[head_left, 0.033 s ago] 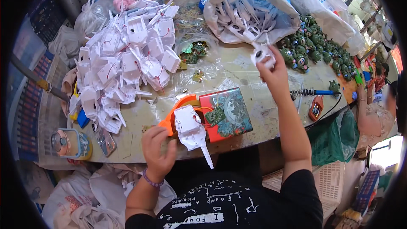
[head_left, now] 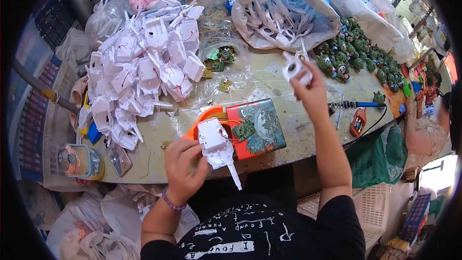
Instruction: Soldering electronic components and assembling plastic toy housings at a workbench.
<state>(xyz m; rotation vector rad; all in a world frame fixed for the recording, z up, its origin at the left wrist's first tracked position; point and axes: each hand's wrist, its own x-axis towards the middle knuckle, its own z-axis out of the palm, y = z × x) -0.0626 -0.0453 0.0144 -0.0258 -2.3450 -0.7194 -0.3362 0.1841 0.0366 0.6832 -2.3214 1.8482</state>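
In my right hand (head_left: 309, 85), between thumb and fingers, is a white plastic shell part (head_left: 292, 68) with a round dark hole. It is held above the table in front of an open sack. My left hand (head_left: 185, 166) is loosely curled with fingers apart, beside a white plastic housing (head_left: 212, 137) with a long thin stem; whether the fingertips touch it I cannot tell. The housing rests against an orange curved piece (head_left: 196, 127). Wires run from it to a green circuit board (head_left: 244, 130) lying on a red patterned box (head_left: 269, 137).
A large heap of white housings (head_left: 144, 62) covers the left. The sack (head_left: 240, 24) of white parts stands at the back. Small green figures (head_left: 358, 53) pile up at right, near a soldering iron (head_left: 353, 104). A drink container (head_left: 79, 161) and phone (head_left: 119, 160) are at left.
My right hand has drawn slightly nearer and away from the sack, with the white shell part tilted differently. My left hand has shifted right, closer to the housing.
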